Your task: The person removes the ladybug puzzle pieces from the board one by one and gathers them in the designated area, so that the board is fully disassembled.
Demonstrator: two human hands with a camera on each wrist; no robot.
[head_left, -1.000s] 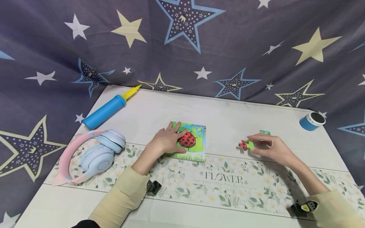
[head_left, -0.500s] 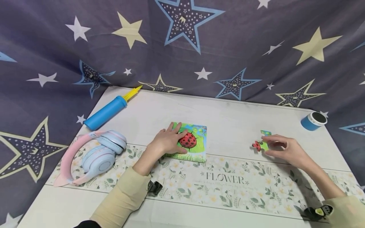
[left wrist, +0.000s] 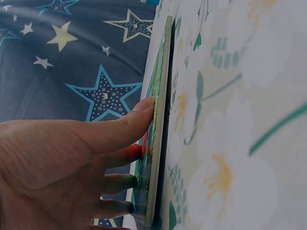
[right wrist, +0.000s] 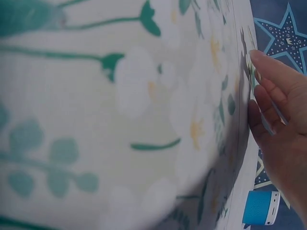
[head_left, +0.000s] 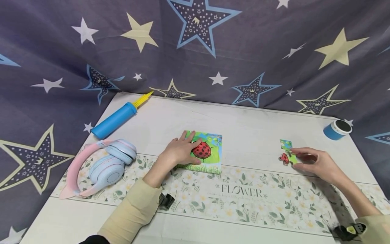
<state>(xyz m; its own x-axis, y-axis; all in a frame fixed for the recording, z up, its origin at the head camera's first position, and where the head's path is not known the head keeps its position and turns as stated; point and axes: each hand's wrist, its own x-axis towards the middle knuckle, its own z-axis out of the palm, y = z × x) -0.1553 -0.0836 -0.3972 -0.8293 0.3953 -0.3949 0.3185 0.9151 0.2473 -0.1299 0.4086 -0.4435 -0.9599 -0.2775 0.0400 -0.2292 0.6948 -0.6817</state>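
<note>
A square ladybug puzzle (head_left: 214, 154) lies in its board at the middle of the table. My left hand (head_left: 181, 152) rests spread over its left half, fingers mostly straight. In the left wrist view the thumb touches the top face of the puzzle board (left wrist: 158, 143) near its edge. At the right, my right hand (head_left: 320, 166) pinches a green and red jigsaw piece (head_left: 284, 158) by its right side, low over the table. Just behind that piece lies a blue-green jigsaw piece (head_left: 285, 144). The right wrist view shows the fingertips of this hand (right wrist: 288, 120) close to the tabletop.
Pink and pale blue headphones (head_left: 106, 169) lie on the left. Behind them is a blue hand pump (head_left: 114, 120) with a yellow nozzle. A small blue and white cylinder (head_left: 336, 130) stands at the far right. A star-patterned curtain (head_left: 195, 67) borders the table's back edge.
My right hand has moved to the right with the green and red jigsaw piece, bringing it up beside the blue-green piece. The left hand has stayed on the puzzle.
</note>
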